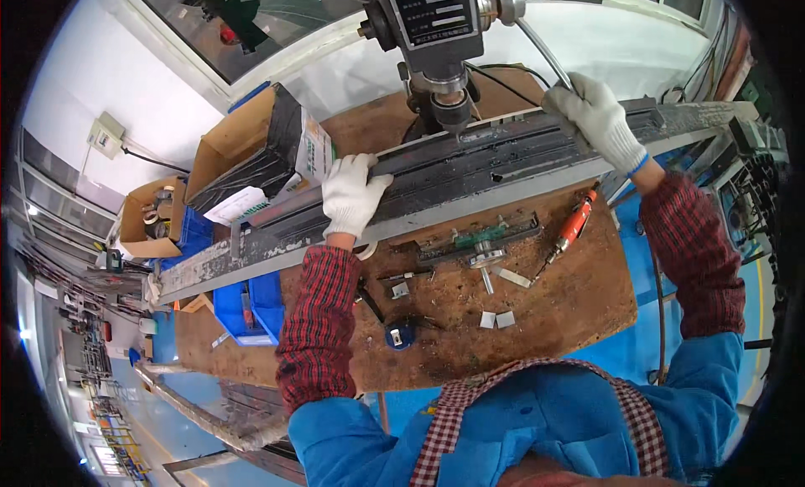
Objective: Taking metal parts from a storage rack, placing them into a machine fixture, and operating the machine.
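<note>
A long dark metal profile point(520, 147) lies across a long grey bed, under the chuck point(453, 114) of a drill press point(432, 42). My left hand point(352, 193), in a white knit glove, holds the profile left of the chuck. Its fingers bend over the far edge and the thumb points right. My right hand point(594, 122), gloved as well, is closed round the drill press lever point(543, 54) to the right of the head. The drill tip is close over the profile; whether it touches, I cannot tell. Small chips are scattered on the metal.
The wooden bench point(562, 319) carries a red air tool point(574, 225), a tape measure point(400, 334), small metal squares point(496, 320) and a clamp-like fixture point(482, 245). Blue bins point(267, 307) stand at the left. Behind them are an open carton point(239, 147) and a smaller box point(138, 223).
</note>
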A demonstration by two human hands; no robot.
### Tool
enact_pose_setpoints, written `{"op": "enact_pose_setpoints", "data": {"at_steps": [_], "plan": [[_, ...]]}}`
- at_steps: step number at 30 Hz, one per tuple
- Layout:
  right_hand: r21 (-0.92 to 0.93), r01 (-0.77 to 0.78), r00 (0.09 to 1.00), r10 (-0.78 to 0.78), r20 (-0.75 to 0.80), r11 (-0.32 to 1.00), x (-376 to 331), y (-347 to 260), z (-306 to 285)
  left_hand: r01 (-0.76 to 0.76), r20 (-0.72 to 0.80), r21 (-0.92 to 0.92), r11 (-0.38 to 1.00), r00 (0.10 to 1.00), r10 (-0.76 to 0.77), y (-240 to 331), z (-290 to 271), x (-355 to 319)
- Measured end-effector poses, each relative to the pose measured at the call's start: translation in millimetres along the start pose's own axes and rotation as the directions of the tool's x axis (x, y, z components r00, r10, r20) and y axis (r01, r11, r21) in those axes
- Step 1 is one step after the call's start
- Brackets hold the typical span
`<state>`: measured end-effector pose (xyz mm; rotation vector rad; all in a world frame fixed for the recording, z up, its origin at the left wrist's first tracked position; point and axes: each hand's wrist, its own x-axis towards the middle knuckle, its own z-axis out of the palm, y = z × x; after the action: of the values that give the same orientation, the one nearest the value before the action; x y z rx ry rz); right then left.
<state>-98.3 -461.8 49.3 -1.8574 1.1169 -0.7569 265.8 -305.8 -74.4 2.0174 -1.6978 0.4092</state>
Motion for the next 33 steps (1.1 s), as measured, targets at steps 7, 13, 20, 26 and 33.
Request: {"op": "enact_pose_setpoints", "data": {"at_steps": [7,13,20,26,33], "plan": [[-0.099,0.206,0.946,-0.224,-0.236,0.974,41.2,50.6,36.2,-0.031,0.017,-0.045,0.999,0.999,0.032,4.1,-9.6,7.0],[-0.319,0.239,0.886,-0.341,-0.315,0.917,66.8,72.1,47.4,-0.044,0.011,-0.069,0.997,0.999,0.045,2.0,1.8,5.8],[-0.522,0.221,0.924,-0.348,-0.158,0.824,-10.0,-16.1,-17.2,0.012,0.030,-0.069,0.998,0.999,-0.009,-4.0,-5.2,0.4],[-0.834,0.276,0.884,-0.467,0.025,0.478,-6.9,-146.8,-89.0,0.046,0.029,-0.076,0.996,0.999,-0.044,0.6,-9.7,-1.5],[-0.629,0.480,0.815,-0.575,0.063,0.612,132.8,-211.2,-136.8,0.081,0.062,-0.116,0.990,0.995,-0.074,9.3,-13.4,5.5]]}}
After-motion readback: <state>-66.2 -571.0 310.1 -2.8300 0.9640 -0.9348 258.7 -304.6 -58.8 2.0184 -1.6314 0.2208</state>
